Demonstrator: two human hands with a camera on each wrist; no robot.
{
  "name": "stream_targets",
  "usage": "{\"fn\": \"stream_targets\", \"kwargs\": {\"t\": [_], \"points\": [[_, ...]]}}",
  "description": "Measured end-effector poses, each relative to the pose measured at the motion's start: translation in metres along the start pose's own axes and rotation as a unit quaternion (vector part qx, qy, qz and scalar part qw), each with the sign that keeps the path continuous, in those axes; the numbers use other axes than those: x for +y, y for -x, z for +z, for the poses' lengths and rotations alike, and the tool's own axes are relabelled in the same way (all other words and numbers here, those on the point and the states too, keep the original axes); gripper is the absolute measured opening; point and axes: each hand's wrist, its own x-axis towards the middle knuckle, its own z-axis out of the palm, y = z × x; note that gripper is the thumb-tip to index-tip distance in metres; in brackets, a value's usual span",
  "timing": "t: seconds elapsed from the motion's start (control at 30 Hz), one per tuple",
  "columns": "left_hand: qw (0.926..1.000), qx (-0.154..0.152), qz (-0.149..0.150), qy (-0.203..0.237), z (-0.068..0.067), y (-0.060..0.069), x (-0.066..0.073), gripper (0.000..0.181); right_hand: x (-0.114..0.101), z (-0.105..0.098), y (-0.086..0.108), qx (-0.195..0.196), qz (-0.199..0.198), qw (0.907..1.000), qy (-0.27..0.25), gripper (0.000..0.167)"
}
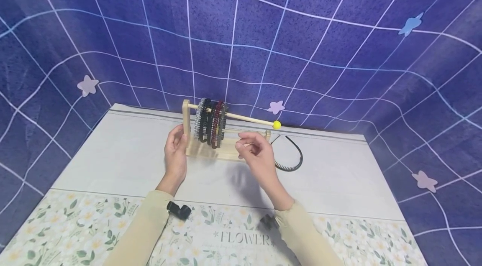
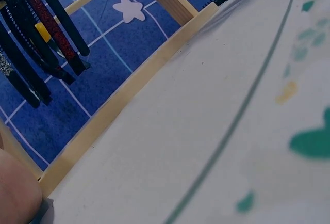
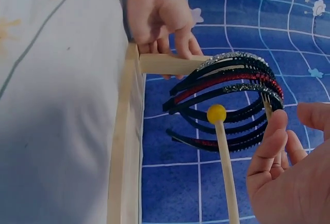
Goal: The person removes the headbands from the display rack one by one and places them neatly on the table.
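My left hand grips the left upright of a wooden headband rack, also seen from the side in the right wrist view. Several headbands, in black, dark red and glittery silver, hang on the rack's rod near that upright. A yellow ball caps the rod's right end. My right hand hovers in front of the rack's right part, beside the headbands. Its fingers are loosely bent, thumb apart, with nothing between them. The rack's right post is mostly hidden behind this hand.
A black toothed headband lies on the white table cover right of the rack. Behind the table hangs a blue grid-patterned cloth with star shapes. A floral strip runs along the near side.
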Motion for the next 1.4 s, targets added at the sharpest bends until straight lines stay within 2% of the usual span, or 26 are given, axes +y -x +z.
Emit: {"fn": "stream_targets", "kwargs": {"t": [0.4,0.63,0.9,1.4], "points": [[1.0,0.001,0.003,0.007,0.002,-0.001,0.0,0.036,0.005,0.019,-0.016,-0.009,0.028,0.9995,-0.013,0.034],[1.0,0.003,0.0,-0.001,-0.001,0.0,-0.001,0.036,0.008,0.03,-0.022,-0.016,0.038,0.9983,-0.042,0.037],[0.9999,-0.002,-0.002,-0.01,-0.001,0.0,-0.001,0.036,0.01,0.039,-0.026,-0.014,0.05,0.9976,-0.046,0.039],[1.0,-0.002,-0.002,-0.006,0.001,0.001,0.002,0.036,0.007,0.042,-0.029,-0.019,0.036,0.9988,-0.029,0.024]]}}
